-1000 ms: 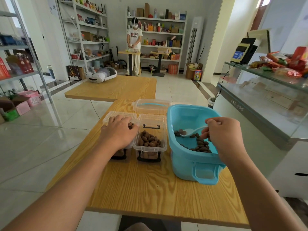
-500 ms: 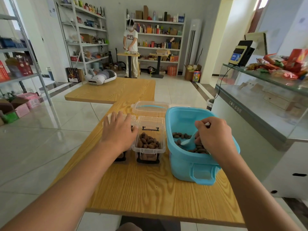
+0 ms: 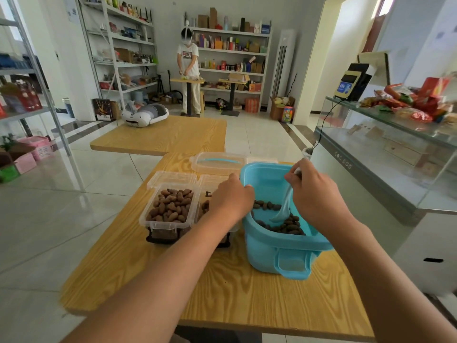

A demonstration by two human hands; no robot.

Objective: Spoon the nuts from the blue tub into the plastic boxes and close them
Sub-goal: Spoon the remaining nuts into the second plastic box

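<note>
Gripping the translucent plastic spoon by its stiff handle, the right hand is scooping light, loose brown nuts inside the blue plastic tub, whose rim the left hand is clasping.

Both arms reach forward — left hand and right hand curled.

Tub right on table, w/ nuts inside; boxes just left, lid behind

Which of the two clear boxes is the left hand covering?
The right-hand box, the one next to the blue tub. The left hand hides most of it. The left-hand box sits in full view, open and heaped with nuts.
</note>
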